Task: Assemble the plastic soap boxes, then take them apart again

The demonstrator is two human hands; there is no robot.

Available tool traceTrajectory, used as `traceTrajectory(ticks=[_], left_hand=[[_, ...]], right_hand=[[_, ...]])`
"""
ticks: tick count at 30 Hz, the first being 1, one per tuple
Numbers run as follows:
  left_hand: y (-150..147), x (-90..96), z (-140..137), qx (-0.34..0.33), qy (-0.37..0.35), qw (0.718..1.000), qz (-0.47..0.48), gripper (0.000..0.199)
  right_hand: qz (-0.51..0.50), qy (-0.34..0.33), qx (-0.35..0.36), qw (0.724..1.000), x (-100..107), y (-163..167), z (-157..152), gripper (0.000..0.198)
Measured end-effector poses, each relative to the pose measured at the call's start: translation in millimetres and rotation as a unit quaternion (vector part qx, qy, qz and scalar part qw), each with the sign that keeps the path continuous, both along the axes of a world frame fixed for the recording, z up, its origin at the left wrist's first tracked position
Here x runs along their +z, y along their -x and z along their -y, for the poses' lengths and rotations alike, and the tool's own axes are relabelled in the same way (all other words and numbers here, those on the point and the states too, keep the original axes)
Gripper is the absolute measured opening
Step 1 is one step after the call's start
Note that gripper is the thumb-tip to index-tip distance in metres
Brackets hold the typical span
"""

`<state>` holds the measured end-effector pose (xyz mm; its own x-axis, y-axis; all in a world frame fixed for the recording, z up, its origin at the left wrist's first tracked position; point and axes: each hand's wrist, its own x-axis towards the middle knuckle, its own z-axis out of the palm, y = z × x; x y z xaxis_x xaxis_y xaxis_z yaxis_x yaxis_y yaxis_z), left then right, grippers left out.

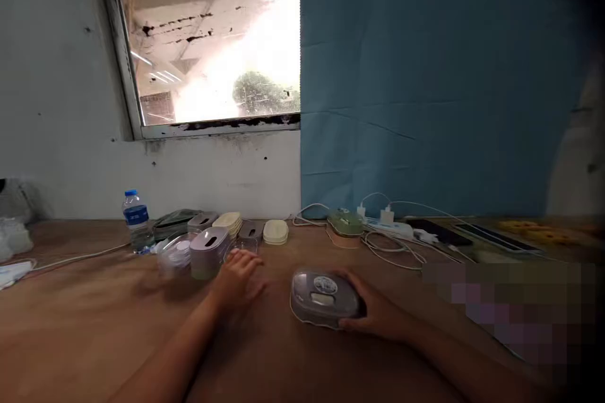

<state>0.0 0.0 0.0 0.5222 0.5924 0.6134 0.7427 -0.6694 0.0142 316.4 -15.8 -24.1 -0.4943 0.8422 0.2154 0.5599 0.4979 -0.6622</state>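
My right hand (373,308) is wrapped round the right end of a grey lidded box (307,305). An oval label and a pale slot show on its top. My left hand (239,280) hovers further left, thumb apart from the fingers, holding nothing that I can see. Just beyond its fingertips is a clear plastic piece (248,245), partly hidden by them. Beside it stand a mauve bin with a slot (210,250), a blurred clear container (174,256) and a grey slotted piece (251,231). Cream trays are stacked behind (275,233).
A water bottle (137,223) stands at the back left. A green lidded box (345,225) sits at the back, near tangled white cables (392,252) and a power strip (394,228). Dark phone-like slabs (439,232) lie to the right. Wall and blue cloth (401,107) bound the table.
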Motion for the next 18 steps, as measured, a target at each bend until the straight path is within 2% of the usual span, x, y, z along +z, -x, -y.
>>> traceTrajectory(ticks=[3, 5, 7, 12, 18], left_hand=[[-25, 1.8, 17, -0.127, 0.024, 0.99, -0.054, 0.048], [-36, 0.3, 23, -0.174, 0.026, 0.982, -0.071, 0.059], [-41, -3.3, 24, -0.193, 0.022, 0.978, -0.073, 0.06], [-37, -12.6, 15, -0.213, 0.015, 0.975, -0.054, 0.045], [-31, -11.7, 14, -0.232, -0.042, 0.97, -0.053, 0.039]], right_hand=[[-0.004, -0.037, 0.015, 0.999, -3, 11, 6, 0.082], [-0.001, -0.065, 0.023, 0.998, -3, 16, 9, 0.082], [0.005, -0.092, 0.03, 0.995, 0, 19, 11, 0.081], [0.02, -0.131, 0.038, 0.99, 6, 22, 13, 0.076], [0.009, -0.154, 0.014, 0.988, 0, 18, 11, 0.072]])
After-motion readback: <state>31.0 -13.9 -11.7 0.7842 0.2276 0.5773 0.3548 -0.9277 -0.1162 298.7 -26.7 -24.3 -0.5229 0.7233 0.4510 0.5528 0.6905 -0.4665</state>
